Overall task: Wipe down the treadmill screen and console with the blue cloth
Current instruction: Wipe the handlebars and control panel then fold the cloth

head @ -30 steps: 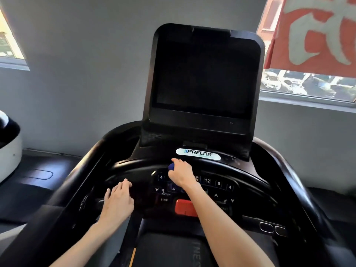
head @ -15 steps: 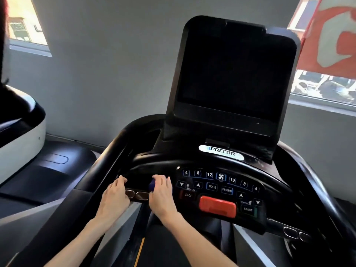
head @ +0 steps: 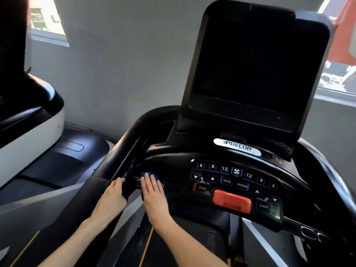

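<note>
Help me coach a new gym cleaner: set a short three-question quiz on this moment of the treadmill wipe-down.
1. Short answer: is the screen lit or dark?
2. Choose one. Where is the blue cloth?
A. Spread on the screen.
B. Under the flat right hand, at the left end of the console, left of the STOP key.
C. Draped over the red bar.
3. Fill in: the fan key sits between two keys marked ___.

Key: 1 dark; 2 B; 3 12.
</note>
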`<act>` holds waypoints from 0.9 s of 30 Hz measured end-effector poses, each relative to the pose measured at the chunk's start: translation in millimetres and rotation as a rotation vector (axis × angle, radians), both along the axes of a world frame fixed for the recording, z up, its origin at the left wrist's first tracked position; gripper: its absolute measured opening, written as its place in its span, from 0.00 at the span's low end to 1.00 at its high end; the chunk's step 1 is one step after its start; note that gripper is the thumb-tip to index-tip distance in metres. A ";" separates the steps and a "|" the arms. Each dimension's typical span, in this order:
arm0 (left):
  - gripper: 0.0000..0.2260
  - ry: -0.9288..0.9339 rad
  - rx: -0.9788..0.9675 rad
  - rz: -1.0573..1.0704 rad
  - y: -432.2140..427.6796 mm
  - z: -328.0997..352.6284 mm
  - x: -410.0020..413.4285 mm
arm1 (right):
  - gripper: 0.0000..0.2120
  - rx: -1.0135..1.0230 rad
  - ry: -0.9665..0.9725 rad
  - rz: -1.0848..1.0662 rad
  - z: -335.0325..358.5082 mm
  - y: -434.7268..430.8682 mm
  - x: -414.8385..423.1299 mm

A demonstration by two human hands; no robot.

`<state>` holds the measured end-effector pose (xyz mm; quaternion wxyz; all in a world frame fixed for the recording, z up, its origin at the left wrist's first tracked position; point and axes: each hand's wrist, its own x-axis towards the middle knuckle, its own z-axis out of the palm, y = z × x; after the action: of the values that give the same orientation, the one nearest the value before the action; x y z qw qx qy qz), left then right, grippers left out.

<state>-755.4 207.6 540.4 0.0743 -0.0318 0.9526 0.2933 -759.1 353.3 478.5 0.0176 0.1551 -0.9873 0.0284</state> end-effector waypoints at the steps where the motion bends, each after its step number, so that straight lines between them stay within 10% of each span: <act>1: 0.26 0.002 -0.004 -0.022 4.7 -1.1 -0.2 | 0.41 -0.005 0.022 -0.030 -1.8 12.2 9.4; 5: 0.24 -0.043 -0.004 -0.104 24.0 -5.6 0.2 | 0.52 0.003 0.102 0.027 -10.8 70.6 41.3; 10: 0.26 -0.009 -0.021 -0.222 57.8 -0.1 -7.5 | 0.34 0.227 0.108 0.100 -15.0 124.6 64.3; 18: 0.27 0.008 0.021 -0.364 115.0 10.4 -16.4 | 0.39 0.270 0.119 -0.069 -18.8 224.0 125.1; 27: 0.28 0.051 0.008 -0.421 158.1 22.8 -33.6 | 0.41 -0.121 0.265 -0.359 13.1 271.3 170.5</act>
<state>-789.0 365.7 563.2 0.1100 0.1755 0.9386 0.2758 -588.6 624.6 491.6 0.1613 -0.0218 -0.9846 0.0635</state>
